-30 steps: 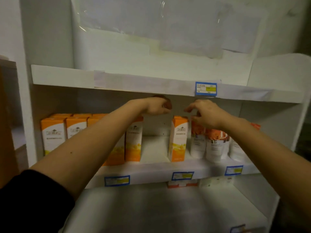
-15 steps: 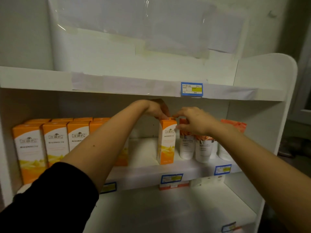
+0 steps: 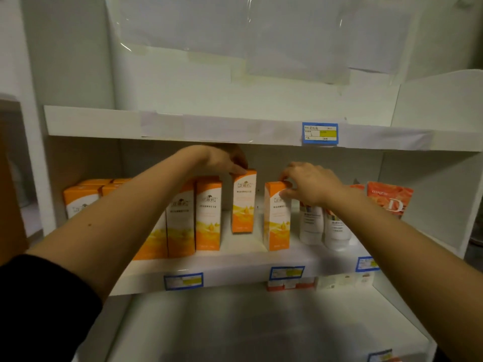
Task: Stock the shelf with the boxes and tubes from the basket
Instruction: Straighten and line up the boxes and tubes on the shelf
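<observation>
L grip (image 3: 224, 160) pinches rear box (image 3: 244, 202) top, R grip (image 3: 311, 188) front box (image 3: 277, 215) top (both upright).

- The middle shelf (image 3: 235, 267) crosses the centre of the frame, with the upper shelf (image 3: 222, 129) above it and the lower shelf (image 3: 261, 327) below.
- A row of boxes (image 3: 207, 215) stands on the middle shelf at centre left.
- The back box (image 3: 244, 202) stands deeper in, under the left hand (image 3: 224, 159).
- The front box (image 3: 277, 218) stands right of it, nearer the edge, under the right hand (image 3: 311, 185).
- Tubes (image 3: 324, 226) stand just right of the front box.
- A packet (image 3: 389, 199) stands at far right, behind the tubes.
</observation>
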Demonstrator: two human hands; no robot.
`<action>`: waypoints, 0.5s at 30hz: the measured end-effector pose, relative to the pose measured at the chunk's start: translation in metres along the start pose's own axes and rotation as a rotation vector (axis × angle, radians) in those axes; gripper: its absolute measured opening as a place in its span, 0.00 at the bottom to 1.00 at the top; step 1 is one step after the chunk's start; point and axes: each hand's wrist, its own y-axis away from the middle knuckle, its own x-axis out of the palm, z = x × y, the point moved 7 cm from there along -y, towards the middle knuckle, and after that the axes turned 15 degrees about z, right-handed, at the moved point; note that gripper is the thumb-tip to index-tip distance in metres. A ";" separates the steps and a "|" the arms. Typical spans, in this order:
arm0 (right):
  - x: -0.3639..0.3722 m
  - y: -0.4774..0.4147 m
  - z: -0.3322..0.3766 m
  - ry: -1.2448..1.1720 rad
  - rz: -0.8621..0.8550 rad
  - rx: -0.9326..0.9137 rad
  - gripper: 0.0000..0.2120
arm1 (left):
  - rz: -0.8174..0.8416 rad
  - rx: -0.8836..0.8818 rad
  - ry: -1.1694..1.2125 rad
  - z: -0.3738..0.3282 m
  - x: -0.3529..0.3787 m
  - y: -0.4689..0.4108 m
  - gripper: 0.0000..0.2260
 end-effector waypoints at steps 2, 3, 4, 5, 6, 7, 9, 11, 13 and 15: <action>0.001 -0.002 -0.001 -0.041 0.034 -0.002 0.17 | -0.005 -0.037 0.047 0.010 0.000 0.005 0.21; 0.001 -0.002 -0.001 -0.057 0.055 -0.010 0.17 | -0.006 -0.052 0.052 0.014 0.000 0.007 0.20; 0.002 -0.002 0.000 -0.066 0.077 -0.019 0.18 | -0.003 -0.058 0.051 0.016 0.000 0.009 0.20; 0.003 -0.002 0.001 -0.067 0.095 -0.026 0.19 | -0.006 -0.062 0.037 0.017 0.001 0.011 0.20; 0.003 -0.002 0.002 -0.061 0.112 -0.031 0.20 | -0.007 -0.063 0.026 0.019 0.001 0.012 0.20; 0.003 -0.002 0.003 -0.050 0.125 -0.036 0.21 | -0.007 -0.067 0.008 0.020 0.002 0.013 0.20; 0.003 -0.003 0.004 -0.045 0.136 -0.053 0.20 | 0.012 -0.075 -0.034 0.022 0.005 0.013 0.19; 0.001 -0.002 0.005 -0.069 0.141 -0.074 0.20 | 0.030 -0.076 -0.068 0.023 0.008 0.013 0.18; -0.002 -0.002 0.008 -0.109 0.144 -0.100 0.19 | 0.032 -0.062 -0.086 0.022 0.009 0.015 0.17; -0.004 -0.003 0.011 -0.150 0.141 -0.126 0.19 | 0.031 -0.049 -0.085 0.020 0.009 0.016 0.17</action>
